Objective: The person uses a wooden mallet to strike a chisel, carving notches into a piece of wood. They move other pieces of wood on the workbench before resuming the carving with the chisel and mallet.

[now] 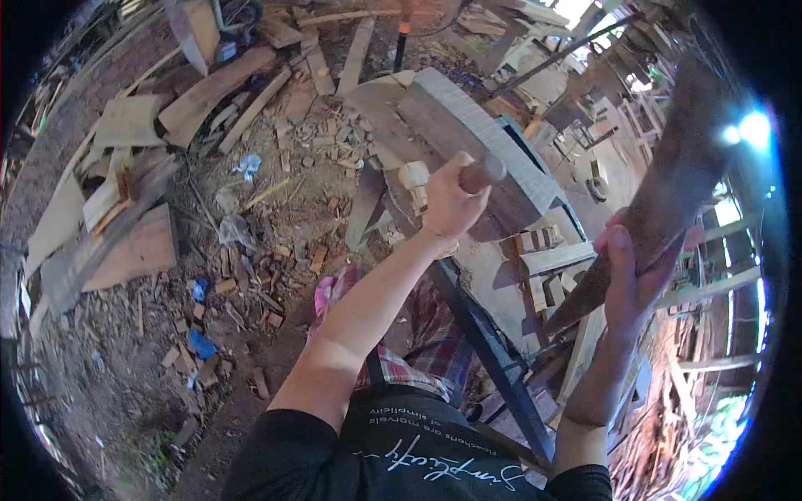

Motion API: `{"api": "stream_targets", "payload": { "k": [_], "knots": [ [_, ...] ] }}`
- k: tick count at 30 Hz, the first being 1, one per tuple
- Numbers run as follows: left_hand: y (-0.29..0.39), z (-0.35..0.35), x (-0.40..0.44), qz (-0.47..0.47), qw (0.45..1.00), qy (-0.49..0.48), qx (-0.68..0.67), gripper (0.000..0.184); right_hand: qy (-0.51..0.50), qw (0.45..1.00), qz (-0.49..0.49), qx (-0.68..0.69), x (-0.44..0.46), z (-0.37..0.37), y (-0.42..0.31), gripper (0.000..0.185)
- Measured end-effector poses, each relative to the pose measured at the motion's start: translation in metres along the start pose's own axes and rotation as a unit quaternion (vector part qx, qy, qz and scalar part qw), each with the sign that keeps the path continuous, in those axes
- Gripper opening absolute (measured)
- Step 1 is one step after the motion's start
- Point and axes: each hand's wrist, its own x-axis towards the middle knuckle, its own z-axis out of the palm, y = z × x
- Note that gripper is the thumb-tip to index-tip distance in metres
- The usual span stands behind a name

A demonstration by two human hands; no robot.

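Observation:
My left hand (455,200) is closed around a thick, round-ended wooden handle (484,172); the rest of that tool is hidden or cannot be made out. It is held over a large curved wooden slab (476,113) with a pale sawn edge. On the right, my right hand (622,259) grips a long dark wooden board (681,154) by its edge. The board stands at a slant, its pointed lower end near some small wood blocks (539,242). Another short round wood piece (413,175) is beside my left wrist.
A dark metal frame (489,334) runs in front of my legs. Planks and curved offcuts (134,250) lie at left. Chips, scraps and blue litter (200,344) cover the ground. An upright dark post with an orange band (403,29) stands at the back. Stacked wood (668,409) is at right.

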Motion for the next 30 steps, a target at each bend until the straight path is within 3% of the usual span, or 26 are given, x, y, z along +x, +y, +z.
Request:
{"api": "stream_targets", "payload": {
  "k": [2,4,5,7,8,10,12,13,14,16,19,20,21,22,24,26,27,28,29,30],
  "knots": [
    [0.008,0.000,-0.002,0.001,1.000,-0.025,0.016,0.018,-0.019,1.000,0.013,-0.010,-0.002,0.005,0.017,0.062],
    [0.007,0.002,-0.004,-0.011,0.999,-0.031,0.026,0.018,-0.234,0.936,0.026,-0.260,-0.007,0.018,0.044,0.068],
    [0.005,0.003,-0.006,-0.021,0.998,-0.046,0.038,0.018,-0.238,0.935,0.025,-0.262,-0.011,0.012,0.059,0.068],
    [0.000,0.010,-0.009,0.016,0.998,-0.039,0.047,0.018,-0.155,0.959,0.113,-0.207,-0.009,-0.007,0.084,0.076],
    [-0.002,0.012,-0.013,0.052,0.996,-0.044,0.057,0.019,-0.137,0.979,0.112,-0.104,-0.004,-0.013,0.065,0.089],
    [0.000,0.014,-0.016,0.065,0.994,-0.049,0.070,0.020,-0.092,0.986,0.095,-0.106,0.006,-0.031,0.026,0.063],
    [0.001,0.017,-0.014,0.083,0.992,-0.056,0.082,0.021,-0.081,0.987,0.004,-0.137,0.019,-0.057,0.018,0.039],
    [0.000,0.017,-0.012,0.072,0.992,-0.062,0.088,0.021,-0.053,0.998,-0.030,-0.032,0.013,-0.055,0.008,0.037],
    [-0.001,0.018,-0.010,0.061,0.991,-0.069,0.094,0.020,-0.052,0.998,-0.029,-0.034,0.009,-0.049,0.013,0.037],
    [-0.002,0.018,-0.007,0.041,0.993,-0.070,0.086,0.020,-0.094,0.967,-0.108,-0.210,-0.005,-0.030,0.053,0.053],
    [-0.001,0.022,-0.013,0.023,0.993,-0.083,0.087,0.019,-0.142,0.853,-0.216,-0.454,-0.020,-0.012,0.101,0.090],
    [-0.003,0.024,-0.010,0.021,0.992,-0.083,0.096,0.019,-0.141,0.852,-0.224,-0.452,-0.011,-0.013,0.089,0.090],
    [-0.004,0.025,-0.008,0.020,0.992,-0.078,0.098,0.019,-0.113,0.946,-0.039,-0.300,-0.003,-0.020,0.065,0.087],
    [-0.006,0.025,-0.009,0.039,0.992,-0.067,0.100,0.019,-0.079,0.976,0.154,-0.130,0.001,-0.026,0.046,0.084],
    [-0.007,0.024,-0.010,0.056,0.991,-0.062,0.103,0.020,-0.046,0.992,0.086,-0.080,0.018,-0.053,0.034,0.033],
    [-0.006,0.023,-0.006,0.037,0.993,-0.067,0.093,0.020,0.044,0.991,-0.007,0.126,0.013,-0.038,0.008,0.020],
    [-0.006,0.023,-0.005,0.037,0.993,-0.067,0.092,0.020,0.045,0.991,-0.008,0.125,0.011,-0.045,0.039,0.020],
    [-0.004,0.023,-0.004,0.024,0.992,-0.069,0.099,0.020,-0.026,0.996,-0.001,-0.084,0.005,-0.057,0.098,0.026],
    [-0.003,0.023,-0.003,0.012,0.992,-0.070,0.106,0.020,-0.094,0.953,0.006,-0.289,0.001,-0.065,0.130,0.031],
    [-0.004,0.025,-0.006,0.015,0.992,-0.072,0.106,0.020,-0.107,0.939,-0.037,-0.325,-0.021,-0.035,0.115,0.054]
  ]
}}
